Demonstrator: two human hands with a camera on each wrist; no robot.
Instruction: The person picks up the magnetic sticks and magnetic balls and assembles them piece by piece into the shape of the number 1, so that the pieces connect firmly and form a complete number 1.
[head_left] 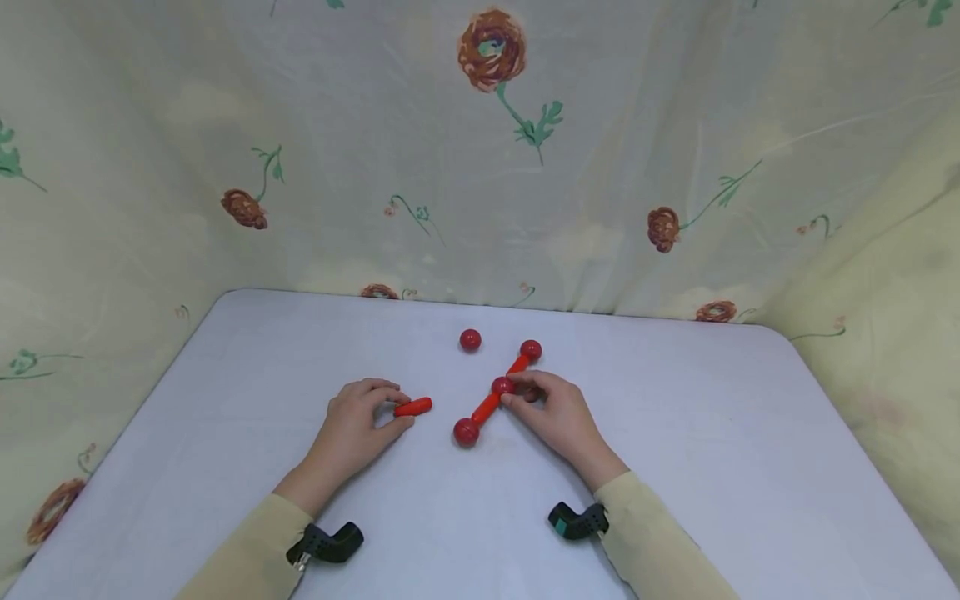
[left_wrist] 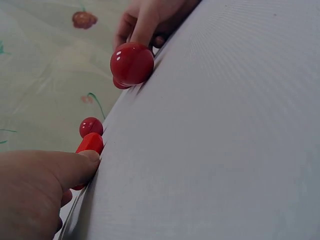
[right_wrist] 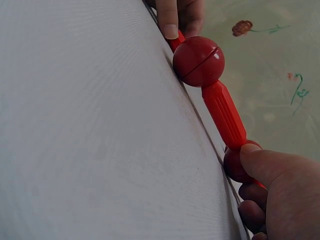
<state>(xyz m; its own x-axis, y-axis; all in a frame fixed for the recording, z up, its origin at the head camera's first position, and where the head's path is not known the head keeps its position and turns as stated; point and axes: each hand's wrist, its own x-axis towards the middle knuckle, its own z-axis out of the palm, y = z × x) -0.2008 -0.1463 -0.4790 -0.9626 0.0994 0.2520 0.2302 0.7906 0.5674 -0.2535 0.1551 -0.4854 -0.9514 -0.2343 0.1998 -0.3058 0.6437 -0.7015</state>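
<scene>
My left hand [head_left: 355, 433] pinches one end of a short red rod [head_left: 417, 407] between thumb and fingers, low over the white table. In the left wrist view the thumb lies along that rod [left_wrist: 93, 142]. To its right, my right hand [head_left: 558, 417] grips the middle ball [head_left: 502, 386] of a joined piece. This piece is a slanting line of red balls and red rods, with a near end ball [head_left: 466, 432] and a far end ball [head_left: 531, 349]. Up close, the right wrist view shows a ridged rod [right_wrist: 224, 115] between the near end ball [right_wrist: 199, 62] and the gripped ball.
A loose red ball [head_left: 470, 340] lies on the white table [head_left: 675, 400] beyond the hands, left of the far end ball. Behind the table hangs a flower-patterned cloth [head_left: 585, 192], which also lines both sides. A dark band with a camera sits on each wrist.
</scene>
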